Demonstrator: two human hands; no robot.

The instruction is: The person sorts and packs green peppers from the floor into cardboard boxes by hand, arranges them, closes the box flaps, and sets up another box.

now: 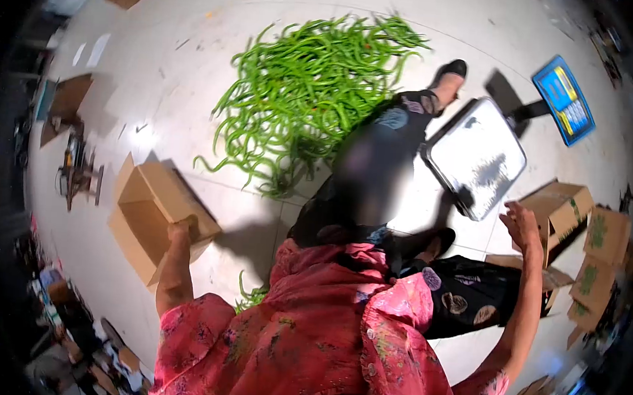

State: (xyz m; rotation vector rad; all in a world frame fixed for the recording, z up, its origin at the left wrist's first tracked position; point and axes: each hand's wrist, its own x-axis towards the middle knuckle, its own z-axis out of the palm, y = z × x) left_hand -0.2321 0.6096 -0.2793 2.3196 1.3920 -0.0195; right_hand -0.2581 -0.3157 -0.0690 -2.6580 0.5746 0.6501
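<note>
An open, empty cardboard box [146, 219] stands tilted on the floor at the left. My left hand [180, 230] grips its near right edge, fingers partly hidden by the cardboard. On the right, my right hand [520, 225] is raised with its fingers apart and nothing in them, beside another cardboard box [557, 203] and just below the metal platform scale [477, 157]. The scale's blue display [564, 99] faces up. A wide pile of long green peppers [302, 86] covers the floor ahead, and a few more peppers [251, 296] lie near my left side.
Flattened cardboard pieces [598, 257] are at the far right. A small wooden stool [79, 173] stands at the far left near an open carton [66, 106]. My outstretched leg [379, 143] runs between the peppers and the scale. Clutter lines the lower left.
</note>
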